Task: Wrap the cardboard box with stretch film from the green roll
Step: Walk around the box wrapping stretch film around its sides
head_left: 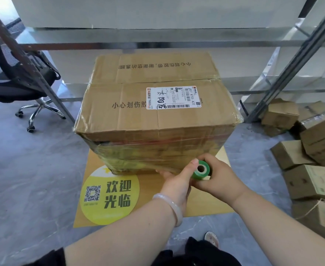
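A large cardboard box [152, 104] with a white shipping label stands on a yellow floor mat [205, 200]. Clear stretch film [138, 156] bands the lower part of its near side. The small green roll [201, 170] is held close to the box's lower front edge. My right hand [221, 175] grips the roll from the right. My left hand [177, 181], a pale bangle on its wrist, touches the roll with its thumb on the top left rim, and its fingers press against the film at the box's bottom edge.
A black office chair [17, 77] stands at the left behind a slanted metal post [33, 68]. Several small cardboard boxes [309, 154] are piled on the grey floor at the right. A metal shelf frame [292, 64] rises behind and to the right of the box.
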Demonstrator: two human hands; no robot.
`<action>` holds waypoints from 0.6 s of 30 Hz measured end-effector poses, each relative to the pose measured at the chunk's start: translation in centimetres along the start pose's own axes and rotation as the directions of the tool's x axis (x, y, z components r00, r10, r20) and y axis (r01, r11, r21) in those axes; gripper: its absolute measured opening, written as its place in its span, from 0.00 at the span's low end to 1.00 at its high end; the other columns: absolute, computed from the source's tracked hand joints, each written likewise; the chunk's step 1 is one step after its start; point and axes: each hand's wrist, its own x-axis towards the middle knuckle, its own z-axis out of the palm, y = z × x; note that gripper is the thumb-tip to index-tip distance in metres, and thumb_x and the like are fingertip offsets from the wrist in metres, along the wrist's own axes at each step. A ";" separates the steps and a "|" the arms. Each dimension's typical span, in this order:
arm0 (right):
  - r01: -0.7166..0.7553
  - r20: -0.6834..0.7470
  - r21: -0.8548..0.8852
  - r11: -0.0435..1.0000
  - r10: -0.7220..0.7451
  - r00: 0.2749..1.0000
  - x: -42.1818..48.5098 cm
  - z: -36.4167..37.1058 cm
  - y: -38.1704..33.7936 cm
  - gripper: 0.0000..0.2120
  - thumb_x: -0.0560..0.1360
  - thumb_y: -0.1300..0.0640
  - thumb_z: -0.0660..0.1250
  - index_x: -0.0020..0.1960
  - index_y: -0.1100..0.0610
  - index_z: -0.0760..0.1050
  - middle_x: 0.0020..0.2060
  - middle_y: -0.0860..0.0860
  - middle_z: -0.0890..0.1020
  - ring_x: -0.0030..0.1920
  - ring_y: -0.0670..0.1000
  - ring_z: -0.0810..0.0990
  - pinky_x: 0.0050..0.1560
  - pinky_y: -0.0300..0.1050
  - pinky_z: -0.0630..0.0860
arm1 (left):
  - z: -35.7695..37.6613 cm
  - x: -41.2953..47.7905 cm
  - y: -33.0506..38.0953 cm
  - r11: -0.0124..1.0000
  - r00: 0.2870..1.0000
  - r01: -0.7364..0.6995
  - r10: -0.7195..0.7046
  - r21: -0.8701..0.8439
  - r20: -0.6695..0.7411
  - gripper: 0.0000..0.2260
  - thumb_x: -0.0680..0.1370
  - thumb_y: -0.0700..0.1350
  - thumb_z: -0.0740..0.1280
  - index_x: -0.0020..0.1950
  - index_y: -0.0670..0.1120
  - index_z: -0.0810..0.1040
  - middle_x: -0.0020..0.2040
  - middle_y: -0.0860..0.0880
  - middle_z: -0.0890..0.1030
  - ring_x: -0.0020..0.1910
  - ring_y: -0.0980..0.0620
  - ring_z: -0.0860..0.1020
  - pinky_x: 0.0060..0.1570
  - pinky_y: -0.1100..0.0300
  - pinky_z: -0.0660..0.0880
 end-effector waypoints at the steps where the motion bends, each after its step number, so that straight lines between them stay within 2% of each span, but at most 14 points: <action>1: -0.003 -0.022 -0.023 1.000 0.002 1.000 0.1 -0.3 0.0 0.19 0.60 0.49 0.78 0.45 0.46 0.71 0.37 0.45 0.81 0.38 0.42 0.78 0.36 0.37 0.75 | 0.2 0.2 -0.1 1.000 1.000 -0.005 0.005 -0.009 -0.025 0.64 0.66 0.52 0.81 0.78 0.58 0.29 0.68 0.42 0.78 0.67 0.46 0.77 0.74 0.49 0.67; 4: -0.014 -0.045 -0.069 0.997 0.011 0.999 0.5 -1.3 0.1 0.19 0.61 0.51 0.77 0.48 0.47 0.72 0.37 0.45 0.79 0.35 0.41 0.77 0.22 0.31 0.67 | 0.8 0.2 -0.8 1.000 0.999 -0.012 0.011 -0.018 -0.054 0.72 0.56 0.60 0.84 0.76 0.61 0.26 0.72 0.45 0.75 0.70 0.46 0.74 0.76 0.46 0.63; 7: 0.027 -0.036 -0.258 0.966 -0.038 0.999 0.8 -2.3 0.1 0.19 0.63 0.46 0.75 0.50 0.46 0.72 0.38 0.43 0.77 0.36 0.45 0.77 0.27 0.31 0.68 | 2.1 -0.6 -2.4 0.999 0.999 0.023 -0.025 -0.033 -0.039 0.71 0.54 0.65 0.80 0.77 0.61 0.28 0.74 0.47 0.72 0.72 0.46 0.71 0.77 0.45 0.60; 9: 0.065 0.006 -0.363 0.930 -0.068 0.998 1.1 -2.9 0.1 0.21 0.63 0.38 0.74 0.50 0.46 0.72 0.40 0.44 0.77 0.38 0.49 0.77 0.31 0.37 0.71 | 3.4 -1.1 -3.5 0.998 1.000 0.027 -0.026 -0.060 0.016 0.68 0.54 0.62 0.80 0.80 0.58 0.35 0.75 0.50 0.71 0.73 0.48 0.71 0.77 0.48 0.60; 11: 0.106 0.066 -0.374 0.922 -0.087 0.994 1.5 -3.3 0.6 0.22 0.63 0.36 0.73 0.50 0.45 0.72 0.42 0.47 0.77 0.41 0.50 0.77 0.35 0.41 0.73 | 4.6 -1.4 -3.9 0.999 1.000 0.006 -0.005 -0.047 0.014 0.67 0.48 0.63 0.83 0.81 0.52 0.53 0.72 0.53 0.74 0.71 0.53 0.72 0.76 0.52 0.63; 12: 0.141 0.091 -0.342 0.929 -0.117 0.989 1.8 -3.5 0.9 0.23 0.62 0.36 0.74 0.51 0.45 0.73 0.44 0.47 0.77 0.43 0.49 0.77 0.39 0.41 0.74 | 5.0 -1.2 -4.0 0.999 1.000 -0.004 0.003 -0.036 -0.027 0.59 0.50 0.63 0.83 0.76 0.49 0.64 0.69 0.55 0.77 0.69 0.56 0.73 0.73 0.55 0.65; 13: 0.190 0.118 -0.303 0.934 -0.161 0.980 2.0 -3.7 1.4 0.23 0.62 0.36 0.75 0.51 0.46 0.75 0.45 0.46 0.77 0.45 0.49 0.77 0.43 0.41 0.74 | 5.3 -1.1 -3.9 0.999 0.997 -0.016 0.013 -0.032 -0.073 0.44 0.55 0.61 0.82 0.68 0.49 0.72 0.62 0.55 0.81 0.66 0.57 0.75 0.68 0.57 0.67; 14: 0.243 0.152 -0.276 0.930 -0.207 0.966 2.3 -3.9 1.8 0.24 0.61 0.37 0.75 0.52 0.47 0.76 0.46 0.46 0.76 0.47 0.48 0.77 0.46 0.40 0.74 | 5.6 -1.1 -3.9 0.998 0.994 -0.025 0.020 -0.051 -0.112 0.30 0.63 0.56 0.80 0.61 0.49 0.76 0.56 0.54 0.84 0.62 0.57 0.77 0.63 0.58 0.69; 15: 0.289 0.186 -0.268 0.919 -0.245 0.952 2.6 -4.1 2.3 0.24 0.62 0.37 0.75 0.52 0.48 0.77 0.46 0.46 0.76 0.48 0.48 0.77 0.47 0.39 0.73 | 6.1 -1.2 -3.9 0.996 0.991 -0.030 0.019 -0.087 -0.130 0.21 0.69 0.51 0.78 0.58 0.49 0.78 0.53 0.53 0.85 0.60 0.56 0.79 0.62 0.58 0.70; 16: 0.316 0.209 -0.273 0.908 -0.265 0.941 2.8 -4.3 2.6 0.23 0.62 0.38 0.75 0.52 0.48 0.76 0.46 0.46 0.76 0.48 0.48 0.77 0.47 0.40 0.73 | 6.5 -1.4 -4.0 0.992 0.992 -0.033 0.017 -0.121 -0.126 0.17 0.73 0.48 0.77 0.59 0.48 0.79 0.53 0.52 0.86 0.60 0.55 0.79 0.64 0.57 0.71; 18: 0.332 0.212 -0.295 0.896 -0.277 0.937 2.9 -4.6 2.8 0.22 0.63 0.37 0.74 0.49 0.48 0.73 0.45 0.45 0.74 0.46 0.49 0.76 0.45 0.44 0.74 | 7.3 -1.5 -4.4 0.981 0.992 -0.053 0.030 -0.189 -0.125 0.16 0.75 0.46 0.75 0.61 0.46 0.79 0.55 0.49 0.86 0.61 0.54 0.80 0.68 0.54 0.71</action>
